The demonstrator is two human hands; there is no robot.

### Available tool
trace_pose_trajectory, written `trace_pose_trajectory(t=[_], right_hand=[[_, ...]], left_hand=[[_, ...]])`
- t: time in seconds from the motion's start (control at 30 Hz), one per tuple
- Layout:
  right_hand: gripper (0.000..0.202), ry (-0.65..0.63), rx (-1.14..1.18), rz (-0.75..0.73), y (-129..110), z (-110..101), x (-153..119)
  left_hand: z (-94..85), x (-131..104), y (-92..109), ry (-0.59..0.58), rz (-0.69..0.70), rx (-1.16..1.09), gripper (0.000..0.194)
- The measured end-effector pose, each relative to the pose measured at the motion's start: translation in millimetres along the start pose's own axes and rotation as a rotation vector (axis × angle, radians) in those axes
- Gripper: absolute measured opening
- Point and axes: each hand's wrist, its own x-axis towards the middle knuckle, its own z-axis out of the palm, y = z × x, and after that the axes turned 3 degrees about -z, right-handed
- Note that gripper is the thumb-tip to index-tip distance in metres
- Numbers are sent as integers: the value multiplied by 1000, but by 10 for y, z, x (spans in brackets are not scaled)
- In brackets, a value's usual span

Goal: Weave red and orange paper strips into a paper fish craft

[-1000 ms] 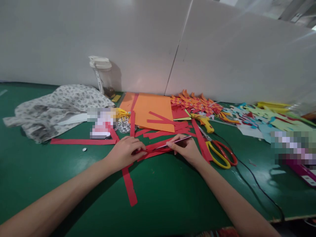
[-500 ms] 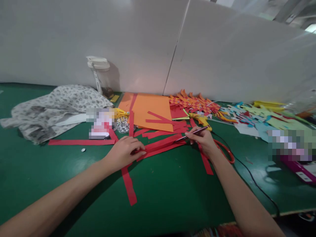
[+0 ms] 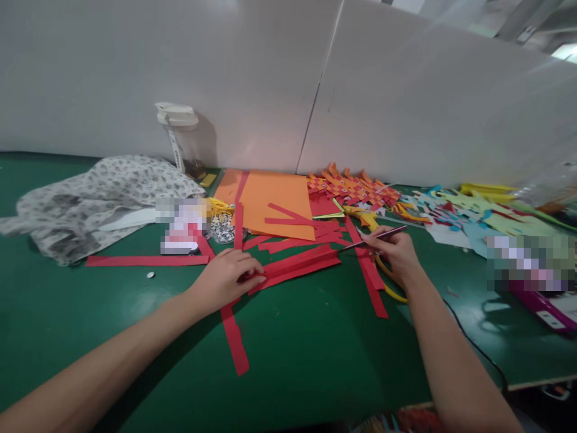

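Note:
A folded red paper strip lies across the green table, its upper flap raised along a crease. My left hand presses on its left end, fingers together. Past the strip's right end, my right hand pinches a thin dark pen-like tool whose tip is near that end. Two more red strips lie below the right hand, and yellow scissor-like handles show beside them. Another red strip runs toward me from under the left hand.
Orange sheets lie behind. A patterned cloth and lidded bottle are at left. Woven red-orange pieces, a yellow glue gun, paper scraps and a black cord are at right.
My right hand has moved right with the dark tool, off the strip. The strip's flap now stands more raised at its right end. My left hand stays in place.

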Motion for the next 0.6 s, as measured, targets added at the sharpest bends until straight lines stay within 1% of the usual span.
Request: trace_pose_trajectory(t=[0.1, 0.13, 0.17, 0.2, 0.27, 0.33, 0.37, 0.4, 0.43, 0.5, 0.6], right_hand=[[27, 181, 65, -100, -33, 82, -23], [27, 212, 78, -133, -60, 144, -50], [28, 196, 79, -151, -95, 222, -88], [31, 132, 63, -162, -134, 311, -138], [33, -62, -28, -216, -210, 503, -256], [25, -292, -197, -292, -261, 674, -368], [22, -384, -239, -355, -272, 742, -412], [25, -458, -286, -423, -272, 796, -444], [28, -513, -326, -481, -263, 836, -466], [31, -561, -382, -552, -227, 885, -483], [24, -533, -408, -573, -168, 919, -482]], left_hand=[[-12, 0, 19, -4, -15, -8, 19], [-17, 0, 28, -9, -22, -14, 19], [-22, 0, 37, -13, -28, -21, 19], [-26, 0, 44, -16, -32, -29, 19], [-30, 0, 51, -18, -35, -43, 19], [-28, 0, 48, -19, -39, -48, 19], [-26, 1, 44, -24, -42, -48, 19], [-24, 2, 39, -27, -44, -49, 19], [-23, 2, 36, -30, -44, -50, 19], [-27, 3, 37, -31, -42, -56, 20], [-54, 1, 71, -44, -53, -75, 24]])
